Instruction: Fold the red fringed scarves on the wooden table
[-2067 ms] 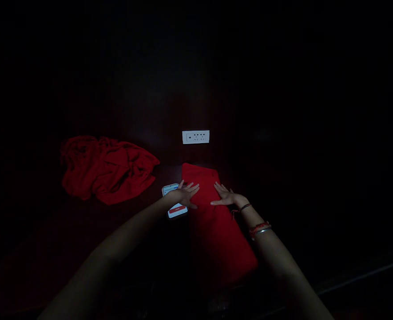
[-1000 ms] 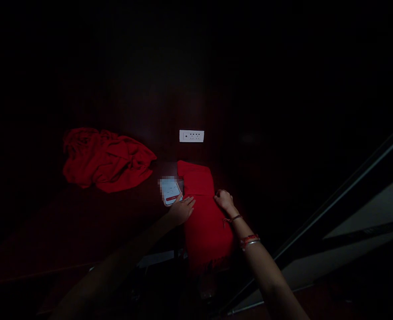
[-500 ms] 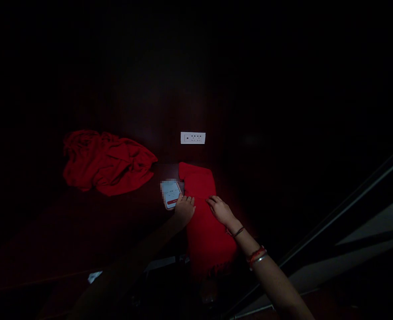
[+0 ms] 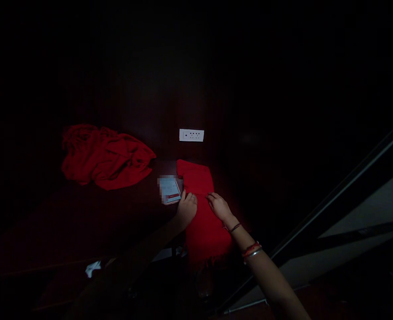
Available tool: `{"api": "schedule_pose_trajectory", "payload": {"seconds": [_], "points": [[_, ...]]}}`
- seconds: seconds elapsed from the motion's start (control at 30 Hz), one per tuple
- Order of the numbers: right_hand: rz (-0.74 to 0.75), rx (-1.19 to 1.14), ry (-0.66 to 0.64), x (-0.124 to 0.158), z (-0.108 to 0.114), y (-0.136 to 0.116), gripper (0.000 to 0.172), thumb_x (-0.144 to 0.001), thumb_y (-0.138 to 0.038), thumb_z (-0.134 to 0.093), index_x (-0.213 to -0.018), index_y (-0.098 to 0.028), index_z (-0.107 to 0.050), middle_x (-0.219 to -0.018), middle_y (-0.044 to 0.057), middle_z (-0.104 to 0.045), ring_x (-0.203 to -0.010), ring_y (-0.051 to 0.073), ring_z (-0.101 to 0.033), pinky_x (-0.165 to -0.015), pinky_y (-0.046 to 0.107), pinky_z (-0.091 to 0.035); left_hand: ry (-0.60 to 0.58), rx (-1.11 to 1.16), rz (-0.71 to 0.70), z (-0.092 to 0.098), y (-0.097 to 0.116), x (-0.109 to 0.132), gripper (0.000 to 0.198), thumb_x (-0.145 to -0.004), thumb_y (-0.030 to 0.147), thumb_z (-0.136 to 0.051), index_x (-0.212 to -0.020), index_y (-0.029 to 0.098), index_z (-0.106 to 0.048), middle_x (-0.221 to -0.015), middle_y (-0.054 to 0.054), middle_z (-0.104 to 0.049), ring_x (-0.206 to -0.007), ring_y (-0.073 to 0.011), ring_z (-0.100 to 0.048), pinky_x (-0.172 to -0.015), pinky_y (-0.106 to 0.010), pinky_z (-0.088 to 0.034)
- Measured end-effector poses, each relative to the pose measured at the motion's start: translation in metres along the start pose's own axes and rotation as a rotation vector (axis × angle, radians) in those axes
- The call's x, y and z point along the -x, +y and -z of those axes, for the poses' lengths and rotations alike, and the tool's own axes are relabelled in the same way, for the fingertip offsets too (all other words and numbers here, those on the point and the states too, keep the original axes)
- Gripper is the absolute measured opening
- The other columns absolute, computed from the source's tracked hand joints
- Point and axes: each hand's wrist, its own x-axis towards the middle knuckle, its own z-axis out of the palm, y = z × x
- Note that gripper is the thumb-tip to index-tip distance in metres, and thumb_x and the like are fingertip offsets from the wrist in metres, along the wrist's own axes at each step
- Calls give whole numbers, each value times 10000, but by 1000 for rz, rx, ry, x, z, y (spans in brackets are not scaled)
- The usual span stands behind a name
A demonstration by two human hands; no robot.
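Observation:
A red fringed scarf (image 4: 196, 178) lies in a long strip on the dark table, its fringed lower end drooping towards me past the front edge. My left hand (image 4: 187, 210) is closed on the strip's left side, near a crosswise crease. Opposite it, my right hand (image 4: 219, 206) has its fingertips pinched at the right side of the same crease. Just left of the scarf, almost against my left fingers, is a lit phone (image 4: 170, 190). Another red cloth (image 4: 109, 158) sits crumpled on the left of the table.
A white socket panel (image 4: 191, 135) is on the dark wall behind the scarf. To the right, a dark slanted frame edge (image 4: 303, 222) runs diagonally beside my right arm. Most of the surroundings are too dark to make out.
The view has shifted slightly. Both hands stay at the scarf's crease, with the left fingers a little further over the cloth. The phone's screen shows a different display.

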Motion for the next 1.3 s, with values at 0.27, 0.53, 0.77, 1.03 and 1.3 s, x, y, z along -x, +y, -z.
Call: {"api": "schedule_pose_trajectory", "payload": {"seconds": [0.27,0.53,0.77,1.03,1.3], "points": [[42,14,-12,1,2,0,327,-828,-174,-305,-1083,-180,-509,-1139,58,-480,-1046,137,-414,-911,251,-298,-145,11,80,2,-15,-11,462,-799,359,-293,-1178,123,-412,-1183,-129,-450,-1071,-287,-372,-876,-441,-232],[24,-11,13,2,1,1,325,-823,-169,-299,-1074,-172,-506,-1117,65,-482,-1030,135,-417,-887,239,-320,-27,43,-53,3,-17,-14,430,-775,213,-305,-1183,92,-372,-1070,-136,-526,-961,-246,-467,-827,-370,-284],[61,5,36,1,-2,3,315,-824,-168,-307,-1056,-165,-519,-1108,59,-494,-1020,137,-424,-886,239,-320,-146,20,-92,2,-36,-16,419,-805,312,-309,-1158,112,-410,-1151,-127,-483,-1018,-244,-453,-905,-397,-216],[87,52,31,2,-3,2,321,-837,-193,-289,-1078,-187,-501,-1133,42,-486,-1038,149,-416,-877,264,-324,-207,-67,156,1,-5,-18,430,-810,270,-319,-1099,-11,-467,-1115,-212,-486,-1063,-286,-410,-920,-432,-183],[17,98,-11,2,1,0,306,-813,-184,-320,-1073,-188,-482,-1138,52,-471,-1043,146,-402,-861,257,-315,-54,-64,6,10,-22,-22,402,-795,168,-306,-1175,82,-404,-1245,-152,-374,-1128,-248,-344,-928,-416,-204]]}}
